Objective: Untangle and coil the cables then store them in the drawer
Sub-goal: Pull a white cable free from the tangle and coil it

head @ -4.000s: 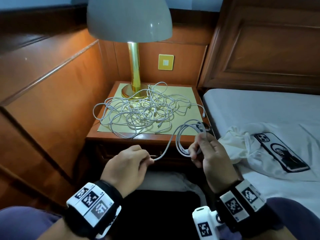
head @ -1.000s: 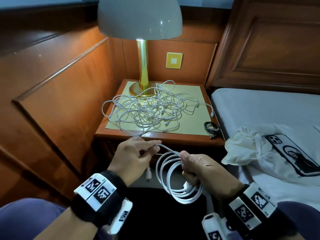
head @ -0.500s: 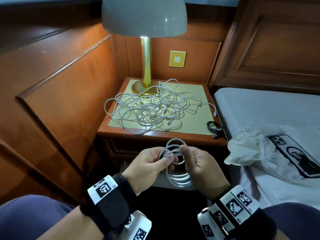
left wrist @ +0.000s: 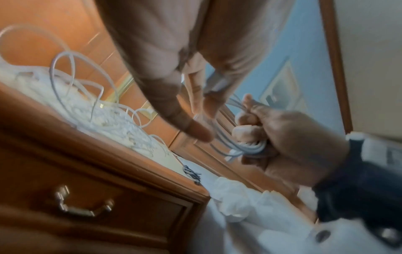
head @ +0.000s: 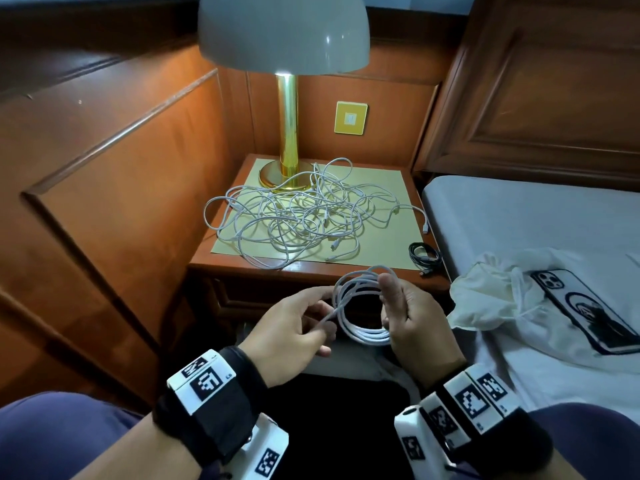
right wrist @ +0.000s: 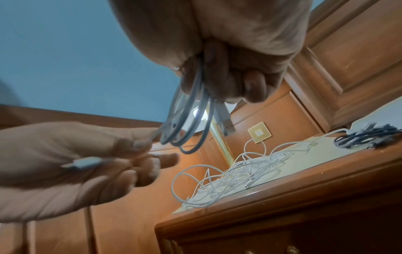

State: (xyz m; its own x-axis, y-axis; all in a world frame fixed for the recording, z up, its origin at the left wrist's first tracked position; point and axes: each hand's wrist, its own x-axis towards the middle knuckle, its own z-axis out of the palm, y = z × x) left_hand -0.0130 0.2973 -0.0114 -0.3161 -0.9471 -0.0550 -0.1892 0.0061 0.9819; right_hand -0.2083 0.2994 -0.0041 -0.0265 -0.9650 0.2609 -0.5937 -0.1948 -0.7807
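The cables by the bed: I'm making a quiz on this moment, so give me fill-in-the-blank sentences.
1. The right hand holds the white cable wound into a ____.
2. The left hand pinches that cable's loose ____.
3. The tangled white cables lie beside the lamp's ____ base.
4. The drawer is ____.

Missing words: coil; end; gold; closed

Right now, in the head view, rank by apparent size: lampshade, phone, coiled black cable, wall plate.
1. lampshade, but it is nearest the camera, so partly inflated.
2. phone.
3. coiled black cable and wall plate look alike; no ranking.
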